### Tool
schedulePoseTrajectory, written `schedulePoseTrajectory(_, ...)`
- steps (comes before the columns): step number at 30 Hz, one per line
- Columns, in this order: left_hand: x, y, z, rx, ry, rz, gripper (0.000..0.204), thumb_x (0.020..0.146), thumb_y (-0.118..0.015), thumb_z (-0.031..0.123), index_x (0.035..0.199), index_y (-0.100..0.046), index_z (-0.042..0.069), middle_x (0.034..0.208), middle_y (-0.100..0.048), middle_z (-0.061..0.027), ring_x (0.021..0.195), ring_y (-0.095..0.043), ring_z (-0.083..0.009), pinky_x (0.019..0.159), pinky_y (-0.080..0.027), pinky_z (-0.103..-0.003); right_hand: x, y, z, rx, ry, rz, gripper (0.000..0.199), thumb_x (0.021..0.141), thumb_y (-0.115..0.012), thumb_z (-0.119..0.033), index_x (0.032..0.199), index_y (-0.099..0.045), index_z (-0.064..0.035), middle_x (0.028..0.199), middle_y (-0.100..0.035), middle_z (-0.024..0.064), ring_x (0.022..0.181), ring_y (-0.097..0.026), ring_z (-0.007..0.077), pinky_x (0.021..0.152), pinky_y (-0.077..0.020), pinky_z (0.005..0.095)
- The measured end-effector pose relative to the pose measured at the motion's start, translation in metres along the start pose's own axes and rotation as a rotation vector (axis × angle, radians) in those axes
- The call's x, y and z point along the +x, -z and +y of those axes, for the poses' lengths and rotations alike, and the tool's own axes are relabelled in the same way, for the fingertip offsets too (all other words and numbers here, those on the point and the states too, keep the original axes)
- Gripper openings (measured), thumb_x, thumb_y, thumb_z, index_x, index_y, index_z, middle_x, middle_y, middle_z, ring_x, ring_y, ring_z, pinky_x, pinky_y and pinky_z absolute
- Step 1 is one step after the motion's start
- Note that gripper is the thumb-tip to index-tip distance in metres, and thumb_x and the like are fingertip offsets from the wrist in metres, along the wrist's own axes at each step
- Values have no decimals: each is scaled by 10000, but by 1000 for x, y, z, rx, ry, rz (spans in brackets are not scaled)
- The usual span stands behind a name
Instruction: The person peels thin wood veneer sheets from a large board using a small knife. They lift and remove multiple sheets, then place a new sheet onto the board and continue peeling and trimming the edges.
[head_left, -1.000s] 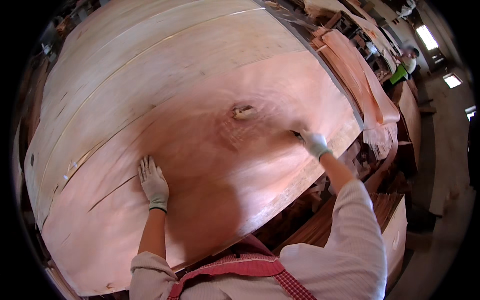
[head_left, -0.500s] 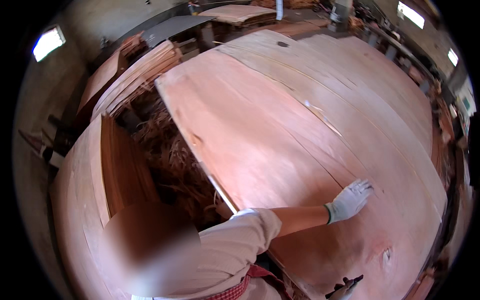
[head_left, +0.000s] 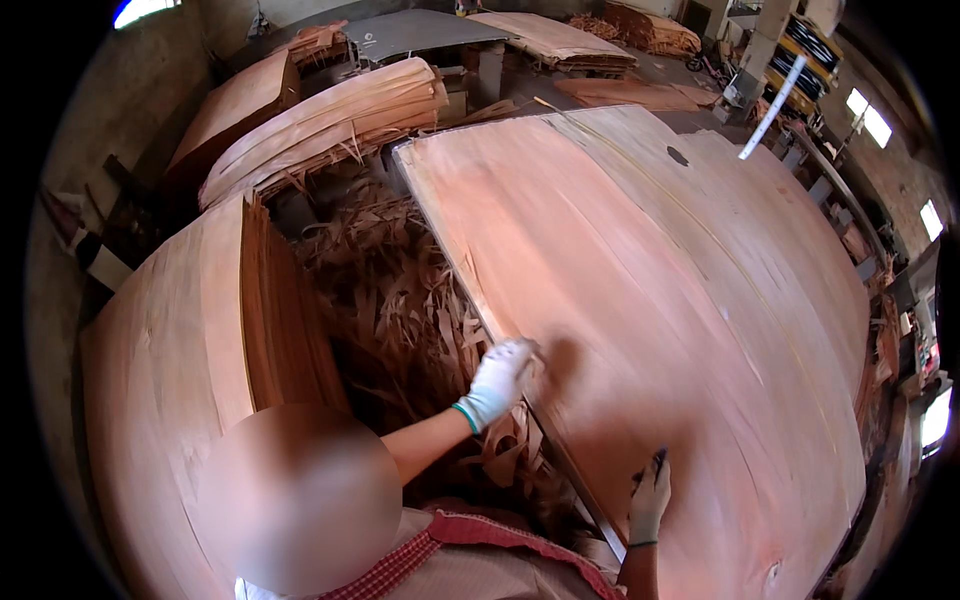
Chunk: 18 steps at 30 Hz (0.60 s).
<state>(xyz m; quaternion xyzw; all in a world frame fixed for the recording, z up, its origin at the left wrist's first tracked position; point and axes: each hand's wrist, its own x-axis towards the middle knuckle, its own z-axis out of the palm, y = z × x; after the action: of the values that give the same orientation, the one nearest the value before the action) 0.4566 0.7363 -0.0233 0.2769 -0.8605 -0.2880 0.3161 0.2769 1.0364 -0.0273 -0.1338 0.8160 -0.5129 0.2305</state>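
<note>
A broad stack of thin reddish wood veneer sheets (head_left: 600, 270) spreads before me, its top sheet split by long seams. My left hand (head_left: 500, 382), in a white glove with a green cuff, is at the stack's left edge. Its fingers are curled and a little blurred; whatever they grip is hidden. Over the near part of the sheet is my right hand (head_left: 649, 497), also gloved. Its fingers are bent together around something dark at the fingertips, too small to name. A dark hole (head_left: 678, 156) marks the sheet's far end.
Torn veneer strips (head_left: 390, 270) fill the gap to my left. Beyond it stands another veneer stack (head_left: 165, 350), with bent sheets (head_left: 330, 125) farther back. A grey-topped table (head_left: 425, 35) is at the rear. A pillar (head_left: 765, 50) rises at the back right.
My left hand has drawn back from the middle of the sheet to its left edge, its fingers now curled. My right hand has come further into view. The view has shifted.
</note>
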Motion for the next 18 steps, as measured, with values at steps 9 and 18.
schedulePoseTrajectory(9, -2, 100, -141, 106, 181, 120, 193, 854, -571, 67, 1029, -603, -7, 982, -625, -198, 961, -584, -392, 828, -471, -442, 88, -171, -75, -220, 293, -270, 192, 974, -508, -191, 1058, -589, -39, 660, -494, -12, 557, -458, 67, 498, -373, 254)
schedulePoseTrajectory(18, 149, 165, -314, 122, 146, 230, 187, 899, -545, 79, 1049, -602, -17, 1008, -631, -199, 981, -583, -387, 855, -472, -429, 175, -381, -138, -500, 534, -329, 199, 962, -488, -206, 929, -536, -15, 726, -595, 188, 649, -585, 346, 596, -451, 429)
